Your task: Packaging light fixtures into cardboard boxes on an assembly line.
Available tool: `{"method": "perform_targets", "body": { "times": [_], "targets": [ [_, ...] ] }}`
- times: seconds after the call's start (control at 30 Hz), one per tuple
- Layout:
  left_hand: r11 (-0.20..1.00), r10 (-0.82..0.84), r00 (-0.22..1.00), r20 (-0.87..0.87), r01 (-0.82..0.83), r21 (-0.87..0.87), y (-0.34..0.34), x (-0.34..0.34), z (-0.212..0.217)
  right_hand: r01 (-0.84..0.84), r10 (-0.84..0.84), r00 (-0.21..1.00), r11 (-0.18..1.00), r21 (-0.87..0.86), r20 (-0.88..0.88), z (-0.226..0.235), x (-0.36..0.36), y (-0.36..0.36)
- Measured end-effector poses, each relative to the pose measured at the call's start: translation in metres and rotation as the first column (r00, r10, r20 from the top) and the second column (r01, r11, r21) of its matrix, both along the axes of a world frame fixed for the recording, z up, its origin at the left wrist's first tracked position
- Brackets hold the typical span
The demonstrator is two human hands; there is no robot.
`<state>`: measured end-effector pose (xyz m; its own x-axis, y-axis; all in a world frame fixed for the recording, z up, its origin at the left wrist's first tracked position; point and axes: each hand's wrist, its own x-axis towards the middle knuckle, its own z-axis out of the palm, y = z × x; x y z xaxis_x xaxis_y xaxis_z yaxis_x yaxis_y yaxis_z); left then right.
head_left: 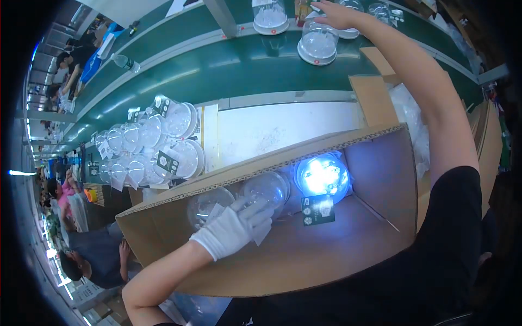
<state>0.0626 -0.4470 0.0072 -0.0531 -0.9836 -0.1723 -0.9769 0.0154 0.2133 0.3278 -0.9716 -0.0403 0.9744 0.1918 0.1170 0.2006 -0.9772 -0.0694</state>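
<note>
In an open cardboard box (239, 280), a row of clear domes lies. My left hand (228, 231), in a white glove, rests with fingers outstretched on the middle dome (267, 187); a small white tag shows beneath the fingers. Beside it is the left dome (206, 204), partly covered by the glove. The right one is a dome glowing bright blue-white (321, 175), with a dark green card (319, 210). My bare right hand (343, 15) stretches far forward, fingers extended over the top of a clear dome with a white base (317, 46) on the green conveyor belt. Whether the fingertips touch it cannot be made out.
Several clear domes with tags (182, 119) lie stacked left of a white board (283, 122). Another dome (270, 19) stands beyond the belt's metal rail. Cardboard flaps (372, 100) and clear plastic bags (408, 117) are at the right. Other people (98, 255) are at the left.
</note>
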Motion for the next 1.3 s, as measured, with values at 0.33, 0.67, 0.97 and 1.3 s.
{"method": "perform_targets", "body": {
  "times": [0.33,0.67,0.97,1.3],
  "targets": [
    [0.943,0.203,0.979,-0.015,-0.191,0.273,0.018,0.014,0.015,0.156,-0.108,0.979,0.943,-0.293,0.174,-0.037,-0.004,0.028],
    [0.894,0.416,0.903,-0.109,-0.384,0.229,0.016,0.002,-0.053,0.372,-0.372,0.928,0.928,-0.028,0.010,-0.071,-0.014,-0.057],
    [0.903,0.385,0.904,0.186,-0.410,0.128,0.010,-0.007,-0.035,0.502,-0.505,0.863,0.859,0.101,0.007,-0.063,-0.031,-0.122],
    [0.667,0.743,0.644,-0.184,-0.735,0.123,0.111,-0.025,0.114,0.077,-0.088,0.996,0.959,0.273,0.026,0.038,-0.039,0.043]
  ]
}}
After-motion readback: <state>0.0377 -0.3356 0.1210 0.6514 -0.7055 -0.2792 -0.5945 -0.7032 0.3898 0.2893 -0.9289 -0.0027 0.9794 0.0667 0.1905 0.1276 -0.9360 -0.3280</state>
